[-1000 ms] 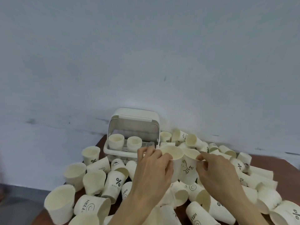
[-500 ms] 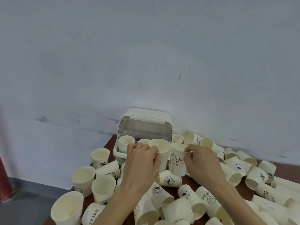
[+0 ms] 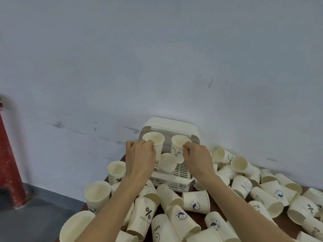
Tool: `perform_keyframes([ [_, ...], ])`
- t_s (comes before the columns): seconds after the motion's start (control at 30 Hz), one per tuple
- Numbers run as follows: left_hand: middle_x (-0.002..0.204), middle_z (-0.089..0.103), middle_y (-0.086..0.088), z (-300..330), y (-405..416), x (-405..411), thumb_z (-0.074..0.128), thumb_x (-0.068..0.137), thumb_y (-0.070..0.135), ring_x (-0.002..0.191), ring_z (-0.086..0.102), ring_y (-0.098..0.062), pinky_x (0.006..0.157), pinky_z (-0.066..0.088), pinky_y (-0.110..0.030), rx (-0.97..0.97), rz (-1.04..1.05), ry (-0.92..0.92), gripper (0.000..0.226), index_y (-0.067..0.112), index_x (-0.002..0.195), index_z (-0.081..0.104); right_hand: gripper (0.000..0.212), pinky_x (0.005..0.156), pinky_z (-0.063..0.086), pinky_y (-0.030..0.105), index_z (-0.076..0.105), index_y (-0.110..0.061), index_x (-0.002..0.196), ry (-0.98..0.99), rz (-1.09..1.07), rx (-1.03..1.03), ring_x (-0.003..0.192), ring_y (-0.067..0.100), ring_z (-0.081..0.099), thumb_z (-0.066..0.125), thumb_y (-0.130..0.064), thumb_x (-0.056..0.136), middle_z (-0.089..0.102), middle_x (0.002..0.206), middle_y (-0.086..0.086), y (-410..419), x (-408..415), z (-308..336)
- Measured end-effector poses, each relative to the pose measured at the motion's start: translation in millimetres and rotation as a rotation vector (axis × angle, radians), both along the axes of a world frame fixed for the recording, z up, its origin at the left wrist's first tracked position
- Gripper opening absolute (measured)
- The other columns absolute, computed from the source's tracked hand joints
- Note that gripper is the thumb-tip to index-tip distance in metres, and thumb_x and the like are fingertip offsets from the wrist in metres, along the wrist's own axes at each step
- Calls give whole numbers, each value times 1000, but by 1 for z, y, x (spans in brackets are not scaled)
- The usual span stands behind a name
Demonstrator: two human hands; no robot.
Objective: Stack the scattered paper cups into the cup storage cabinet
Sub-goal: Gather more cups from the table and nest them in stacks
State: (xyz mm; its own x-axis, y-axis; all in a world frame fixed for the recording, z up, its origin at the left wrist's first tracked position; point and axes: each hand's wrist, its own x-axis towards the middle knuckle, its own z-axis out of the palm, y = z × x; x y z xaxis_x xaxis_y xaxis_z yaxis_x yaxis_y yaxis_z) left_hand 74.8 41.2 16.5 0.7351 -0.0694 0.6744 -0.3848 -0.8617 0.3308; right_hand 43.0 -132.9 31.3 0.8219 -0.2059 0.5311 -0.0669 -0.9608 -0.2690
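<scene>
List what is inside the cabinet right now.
One upright cup stands on the slatted rack of the cabinet. The left hand and right hand each hold a cup above it, covering the rack's sides and the back.

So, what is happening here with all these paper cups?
A person is tidying loose paper cups into a small white cup storage cabinet that stands open against the wall. The left hand holds a plain cup and the right hand holds a cup with a "Hi" drawing, both raised over the cabinet's slatted tray. One cup already stands inside. Many more cups lie scattered over the brown table.
</scene>
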Motion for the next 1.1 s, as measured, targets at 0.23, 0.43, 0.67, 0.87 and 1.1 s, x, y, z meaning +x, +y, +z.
perform_keyframes([
  [0.23,63,62,-1,-15,1,35,67,81,9,64,52,-23,68,37,-35,45,72,-24,12,17,72,69,31,67,48,34,65,-17,116,41,47,-24,86,25,62,41,-19,98,70,97,4,6,26,-21],
  [0.43,78,66,0,-35,1,43,60,86,9,77,56,-21,76,35,-33,124,74,59,13,19,86,69,28,71,52,38,63,-19,118,117,69,-68,89,27,64,43,-20,98,69,102,5,9,33,-36],
  [0.67,108,60,-1,-45,5,42,48,89,6,102,49,-21,93,30,-33,310,41,185,26,19,110,58,24,70,50,36,62,-15,109,221,50,-99,89,30,62,44,-10,94,67,102,7,13,32,-52],
  [0.87,113,59,-4,-49,5,40,48,85,-1,106,48,-23,96,31,-36,381,23,280,33,16,111,58,22,71,49,38,61,-11,108,214,65,-19,91,29,61,42,-14,97,68,103,9,20,33,-59],
  [1.1,118,57,-6,-47,3,36,47,90,9,111,47,-24,96,30,-38,392,7,353,28,15,114,59,25,73,50,39,63,-11,104,234,85,32,90,28,61,40,-18,99,69,98,9,27,34,-68],
])
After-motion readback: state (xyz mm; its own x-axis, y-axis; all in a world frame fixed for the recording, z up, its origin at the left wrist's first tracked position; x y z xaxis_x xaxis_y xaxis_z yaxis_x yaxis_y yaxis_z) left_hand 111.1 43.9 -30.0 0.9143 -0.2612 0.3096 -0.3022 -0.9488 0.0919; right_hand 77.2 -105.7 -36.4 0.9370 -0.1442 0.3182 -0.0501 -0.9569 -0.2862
